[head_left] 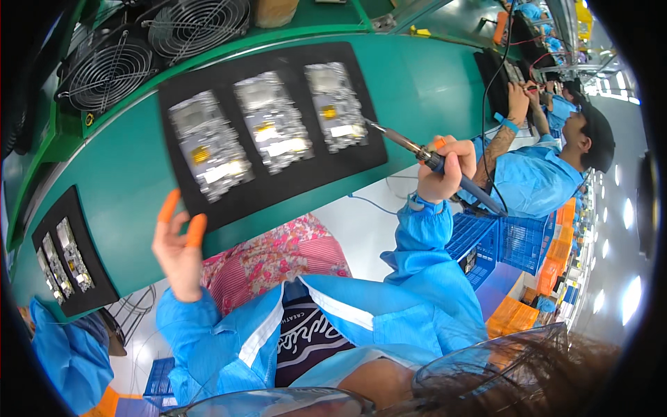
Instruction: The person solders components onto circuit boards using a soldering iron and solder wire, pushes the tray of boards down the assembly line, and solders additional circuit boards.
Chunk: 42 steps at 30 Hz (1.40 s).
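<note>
1. Step in hand, as judged: point work with the soldering iron (432, 160) on the right-hand circuit board (335, 108), the tip standing at that board's right edge. Whether tip and board touch cannot be told.
2. Next move, as judged: it calls for a steady tip at the chosen spot and a mat kept from sliding.
3. Right hand (450, 167): fingers closed in a pinch round the iron's dark grip, pen-fashion, with the handle slanting back toward the front edge of the desk (417, 83).
4. Left hand (179, 254): empty, thumb and forefinger spread apart, both in orange finger cots (196, 231). They stand at the near left corner of the black mat (278, 191); firm contact is not confirmed.
5. Location: the mat lies along the desk's front edge and bears three boards in a row, the middle board (273, 124) and left-hand board (210, 147) completing the set.
6. Surroundings: a second black mat (103, 285) with smaller-looking boards lies toward the desk's left end; wire-guarded fans (111, 69) stand beyond its back edge.
</note>
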Available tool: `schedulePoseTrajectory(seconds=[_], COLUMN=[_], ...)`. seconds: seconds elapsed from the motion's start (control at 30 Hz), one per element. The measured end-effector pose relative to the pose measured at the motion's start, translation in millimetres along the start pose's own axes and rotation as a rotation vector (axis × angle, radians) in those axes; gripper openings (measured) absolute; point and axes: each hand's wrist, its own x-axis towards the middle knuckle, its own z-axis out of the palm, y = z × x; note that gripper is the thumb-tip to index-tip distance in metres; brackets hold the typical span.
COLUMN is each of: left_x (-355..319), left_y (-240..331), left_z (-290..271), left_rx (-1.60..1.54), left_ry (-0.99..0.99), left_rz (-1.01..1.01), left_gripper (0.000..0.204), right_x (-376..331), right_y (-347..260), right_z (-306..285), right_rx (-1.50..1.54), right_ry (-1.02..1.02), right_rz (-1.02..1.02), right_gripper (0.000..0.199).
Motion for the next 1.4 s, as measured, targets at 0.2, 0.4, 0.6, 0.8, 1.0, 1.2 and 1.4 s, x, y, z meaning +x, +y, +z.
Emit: schedulePoseTrajectory(seconds=[0.2, 0.4, 0.6, 0.8, 1.0, 1.2, 1.4], left_x=[15, 30, 26, 17, 10, -8, -24], left_y=[-15, -7, 20, 25, -14, -56, -45], left_z=[147, 254, 183, -48, -348, -498, -428], left_rx=[0.009, 0.104, 0.052, 0.135, 0.318, 0.667, 0.699], left_ry=[-0.324, -0.641, -0.742, 0.109, 0.982, 0.875, 0.814], left_rz=[-0.098, 0.058, 0.227, 0.311, 0.279, 0.050, 0.112], left_gripper=[0.056, 0.049, 0.039, 0.028, 0.036, 0.103, 0.096], right_x=[15, 16, 17, 16, 18, 23, 5], right_y=[-26, -35, -21, 7, 19, 13, 14], right_z=[-18, -19, -13, 24, 67, 60, 73], right_rx=[-0.125, -0.236, -0.320, -0.223, -0.182, -0.223, -0.062], right_ry=[0.104, 0.307, 0.328, 0.193, 0.090, -0.149, -0.123], right_rz=[-0.143, -0.164, -0.167, -0.059, -0.140, 0.112, 0.073], right_gripper=[0.020, 0.021, 0.025, 0.025, 0.023, 0.024, 0.024])
